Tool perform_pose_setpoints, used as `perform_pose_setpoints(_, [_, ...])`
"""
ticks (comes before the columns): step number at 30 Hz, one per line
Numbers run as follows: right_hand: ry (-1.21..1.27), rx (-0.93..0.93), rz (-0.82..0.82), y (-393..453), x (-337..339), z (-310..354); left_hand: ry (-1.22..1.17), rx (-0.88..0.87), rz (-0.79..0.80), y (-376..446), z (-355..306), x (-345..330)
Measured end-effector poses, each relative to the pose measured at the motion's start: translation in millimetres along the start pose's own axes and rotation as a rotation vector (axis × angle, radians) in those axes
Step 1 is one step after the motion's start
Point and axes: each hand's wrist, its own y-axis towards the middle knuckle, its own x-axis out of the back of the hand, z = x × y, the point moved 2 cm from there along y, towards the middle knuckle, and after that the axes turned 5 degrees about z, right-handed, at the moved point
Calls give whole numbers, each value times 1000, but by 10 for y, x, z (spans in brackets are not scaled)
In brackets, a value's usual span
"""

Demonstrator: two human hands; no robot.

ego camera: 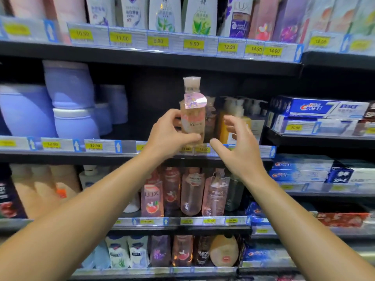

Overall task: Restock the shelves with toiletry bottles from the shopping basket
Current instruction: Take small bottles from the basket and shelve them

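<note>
A clear pink toiletry bottle (192,112) with a pale cap and a shiny tag stands upright at the front edge of the middle shelf (101,154). My left hand (168,134) grips its lower part, thumb across the front. Just right of the bottle, my right hand (237,147) hovers with its fingers spread, holding nothing. The shopping basket is out of view.
Amber pump bottles (233,118) stand right behind my right hand. Purple refill tubs (69,98) fill the shelf's left side, with a dark gap between them and the pink bottle. Toothpaste boxes (316,110) sit at the right. Rows of bottles line the shelves above and below.
</note>
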Motion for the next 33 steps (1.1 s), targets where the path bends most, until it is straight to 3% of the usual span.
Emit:
perform_pose_setpoints(5, [-400,-46,1,-253,107,-574,55,61,21,330,-70,-114])
perform_pose_setpoints(10, [-616,-53,99,-362,-39,-781,153,121,89,544,-15,-317])
perform_pose_setpoints(20, [-638,-53,42,-333,-84,-841,417,233,291,658,248,-480])
perform_pose_setpoints(33, [-599,-54,0,-320,-124,-886,296,284,432,660,175,-455])
